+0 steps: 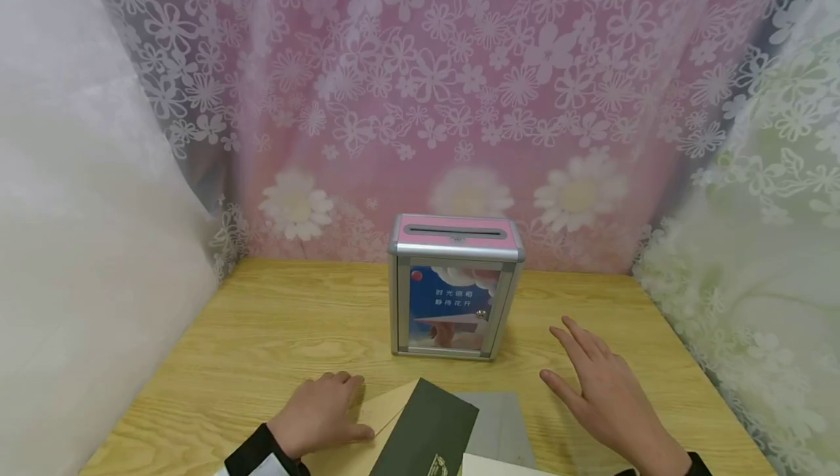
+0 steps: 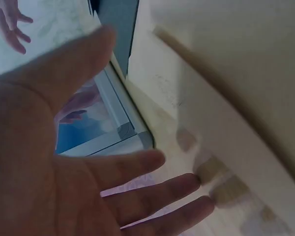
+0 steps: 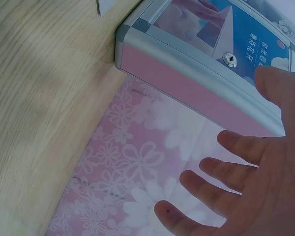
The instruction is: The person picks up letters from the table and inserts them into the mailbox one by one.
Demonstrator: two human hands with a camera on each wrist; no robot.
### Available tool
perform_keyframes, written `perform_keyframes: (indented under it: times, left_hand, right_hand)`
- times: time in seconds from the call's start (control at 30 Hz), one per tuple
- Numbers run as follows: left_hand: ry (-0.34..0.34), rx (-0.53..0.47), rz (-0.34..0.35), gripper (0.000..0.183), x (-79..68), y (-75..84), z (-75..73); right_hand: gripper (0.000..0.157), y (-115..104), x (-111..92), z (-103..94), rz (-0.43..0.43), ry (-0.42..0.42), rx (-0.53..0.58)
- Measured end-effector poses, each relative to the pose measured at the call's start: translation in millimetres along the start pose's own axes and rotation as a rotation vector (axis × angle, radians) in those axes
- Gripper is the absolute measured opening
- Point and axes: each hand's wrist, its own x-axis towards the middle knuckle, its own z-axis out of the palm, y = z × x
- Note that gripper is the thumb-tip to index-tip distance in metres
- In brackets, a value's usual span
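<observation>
My left hand [image 1: 319, 412] is beside a cream envelope [image 1: 383, 407] at the front of the table, its fingertips close to the paper; in the left wrist view its fingers [image 2: 157, 196] are spread with nothing between them. A dark green envelope [image 1: 429, 421] with a gold print lies over the cream one. Under it on the right is a grey envelope [image 1: 502, 425], and a white paper edge [image 1: 492, 466] shows at the bottom. Off to the right my right hand [image 1: 607, 392] hovers with fingers extended, holding nothing. Behind the envelopes stands a pink and silver letter box [image 1: 457, 243] with a top slot.
The letter box has a small keyed lock [image 3: 229, 60] on its front door. Wood-grain table [image 1: 282, 315] spreads around it. A pink floral curtain [image 1: 459, 97] hangs behind, with white drapes [image 1: 98, 170] on the left and a pale floral one [image 1: 774, 257] on the right.
</observation>
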Motion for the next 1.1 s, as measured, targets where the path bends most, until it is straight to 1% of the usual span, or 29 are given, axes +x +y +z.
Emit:
perform_keyframes:
  times: [0.1,0.17,0.23,0.33,0.43,0.6,0.7,0.93,1.1]
  left_hand:
    - [-0.046,0.063,0.043,0.081,-2.9,-1.5,6.0]
    - [-0.058,0.082,0.058,0.083,-3.5,-2.3,9.2]
    - [-0.076,0.073,0.054,0.083,-4.1,-2.4,11.6]
    - [-0.094,0.034,0.034,0.078,-4.2,-3.4,14.7]
    - [-0.085,0.005,0.015,0.074,-3.0,-4.5,16.2]
    - [-0.040,-0.001,0.023,0.071,1.3,-9.0,15.7]
    - [-0.029,-0.015,0.022,0.070,2.8,-12.0,15.1]
    - [-0.030,-0.088,0.002,0.061,0.7,-16.1,13.5]
    - [-0.043,-0.116,-0.015,0.062,1.8,-17.5,11.1]
  right_hand:
    - [0.070,0,-1,1.5,0.010,-0.024,-0.010]
    - [0.070,0,-2,3.4,0.015,-0.038,-0.014]
    - [0.071,-1,-3,5.3,0.017,-0.051,-0.022]
    - [0.070,0,-5,7.2,0.014,-0.051,-0.028]
    - [0.069,1,-5,8.1,0.010,-0.048,-0.032]
    - [0.070,4,-2,8.8,0.011,-0.057,-0.037]
    - [0.071,5,0,8.0,0.020,-0.067,-0.043]
    - [0.072,6,0,7.7,0.038,-0.088,-0.041]
    - [0.072,5,0,8.5,0.043,-0.093,-0.043]
